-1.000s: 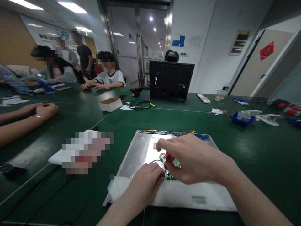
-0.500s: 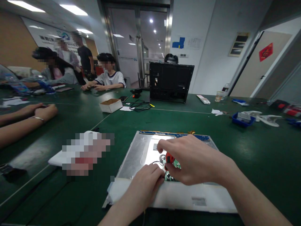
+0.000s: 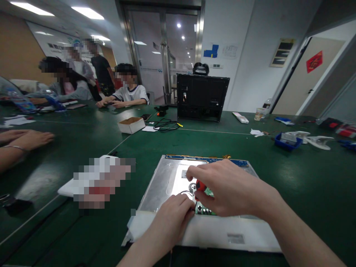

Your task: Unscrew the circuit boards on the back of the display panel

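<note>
My right hand (image 3: 225,189) grips the red-and-black handle of a screwdriver (image 3: 200,185), held upright over a green circuit board (image 3: 207,211). The board lies on the metal back of a flat display panel (image 3: 155,181), partly hidden under that hand. Close to the screwdriver's lower end, my left hand (image 3: 175,211) has its fingers drawn together at the board's left edge; what they hold, if anything, is hidden. A blue circuit strip (image 3: 186,158) runs along the panel's far edge, and a white sheet (image 3: 222,231) covers its near part.
A black monitor housing (image 3: 203,97) stands at the back. Left of it are a small open box (image 3: 131,125) and black cables (image 3: 167,125). A blue tray (image 3: 287,142) sits at the right. Another person's hands (image 3: 33,141) rest on the table at the left; more people are behind.
The other person's hands at the left have drawn back toward the left edge and lie flatter. The screwdriver has turned slightly within my right hand; my left hand stays in place.
</note>
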A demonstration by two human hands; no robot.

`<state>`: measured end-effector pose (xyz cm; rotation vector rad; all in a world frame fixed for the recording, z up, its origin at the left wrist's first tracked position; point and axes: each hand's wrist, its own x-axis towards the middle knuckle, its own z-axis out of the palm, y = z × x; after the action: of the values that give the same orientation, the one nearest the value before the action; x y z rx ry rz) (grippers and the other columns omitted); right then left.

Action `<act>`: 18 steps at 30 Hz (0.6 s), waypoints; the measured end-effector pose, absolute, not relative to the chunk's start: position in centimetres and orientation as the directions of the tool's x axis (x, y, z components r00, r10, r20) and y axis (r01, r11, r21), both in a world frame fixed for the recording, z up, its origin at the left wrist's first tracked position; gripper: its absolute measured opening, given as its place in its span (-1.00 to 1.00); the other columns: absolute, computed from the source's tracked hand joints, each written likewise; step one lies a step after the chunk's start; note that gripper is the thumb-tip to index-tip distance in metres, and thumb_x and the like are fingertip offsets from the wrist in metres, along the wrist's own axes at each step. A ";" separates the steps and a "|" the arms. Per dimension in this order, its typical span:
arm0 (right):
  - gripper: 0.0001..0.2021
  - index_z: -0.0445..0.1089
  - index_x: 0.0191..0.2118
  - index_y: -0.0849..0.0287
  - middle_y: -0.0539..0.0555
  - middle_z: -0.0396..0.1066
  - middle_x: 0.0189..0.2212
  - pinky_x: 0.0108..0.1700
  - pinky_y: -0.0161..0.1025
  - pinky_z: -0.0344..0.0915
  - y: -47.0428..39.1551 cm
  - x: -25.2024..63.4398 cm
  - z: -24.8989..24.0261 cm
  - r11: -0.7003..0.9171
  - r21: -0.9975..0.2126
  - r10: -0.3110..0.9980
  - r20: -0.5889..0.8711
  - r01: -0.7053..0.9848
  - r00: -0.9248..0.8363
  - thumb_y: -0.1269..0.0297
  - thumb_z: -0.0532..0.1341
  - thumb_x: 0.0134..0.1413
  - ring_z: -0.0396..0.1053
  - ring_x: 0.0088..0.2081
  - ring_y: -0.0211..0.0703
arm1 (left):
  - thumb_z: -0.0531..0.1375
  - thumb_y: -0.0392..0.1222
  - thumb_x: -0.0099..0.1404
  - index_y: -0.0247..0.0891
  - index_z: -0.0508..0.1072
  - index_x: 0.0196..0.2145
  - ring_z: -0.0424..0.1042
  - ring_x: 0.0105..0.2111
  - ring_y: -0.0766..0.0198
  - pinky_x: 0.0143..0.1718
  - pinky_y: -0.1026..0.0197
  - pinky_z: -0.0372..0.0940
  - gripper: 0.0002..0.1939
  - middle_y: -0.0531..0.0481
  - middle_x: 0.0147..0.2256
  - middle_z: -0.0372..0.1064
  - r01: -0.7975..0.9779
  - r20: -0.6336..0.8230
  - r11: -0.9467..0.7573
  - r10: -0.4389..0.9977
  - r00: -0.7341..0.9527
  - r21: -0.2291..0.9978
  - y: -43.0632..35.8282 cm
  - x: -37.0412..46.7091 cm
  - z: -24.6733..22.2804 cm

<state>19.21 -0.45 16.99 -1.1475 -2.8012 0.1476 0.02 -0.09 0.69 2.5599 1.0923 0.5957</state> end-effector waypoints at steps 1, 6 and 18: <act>-0.76 0.36 -0.01 0.14 0.09 0.58 -0.17 -0.36 -0.24 0.15 -0.5 19.3 17.0 0.709 -0.141 0.703 0.057 0.691 -0.709 0.37 0.17 0.20 0.51 -0.27 -0.11 | 0.13 -0.42 0.31 -0.22 0.47 -0.18 0.48 -0.19 0.07 -0.18 0.08 0.38 -0.80 -0.07 -0.17 0.51 0.612 0.256 -0.669 0.736 0.627 0.422 -0.1 0.0 0.6; -0.76 0.38 -0.02 0.10 0.07 0.60 -0.23 -0.38 -0.24 0.13 -0.3 19.1 17.0 0.669 -0.131 0.741 0.039 0.732 -0.670 0.13 0.22 0.27 0.53 -0.26 -0.03 | 0.12 -0.44 0.29 -0.20 0.46 -0.19 0.48 -0.20 0.07 -0.20 0.08 0.37 -0.78 -0.07 -0.19 0.51 0.608 0.297 -0.684 0.726 0.620 0.404 0.0 0.0 0.3; -0.85 0.38 -0.14 0.14 0.04 0.57 -0.32 -0.45 -0.25 -0.04 -0.4 19.0 16.9 0.669 -0.078 0.743 0.065 0.739 -0.666 0.36 0.20 0.16 0.46 -0.39 -0.16 | 0.11 -0.40 0.30 -0.22 0.45 -0.20 0.47 -0.18 0.09 -0.14 0.09 0.38 -0.81 -0.08 -0.17 0.50 0.601 0.267 -0.672 0.732 0.627 0.433 -0.2 0.0 0.8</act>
<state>18.97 -0.44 16.91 -1.2406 -2.7863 0.0680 -0.03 -0.20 0.79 2.5494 1.0755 0.6154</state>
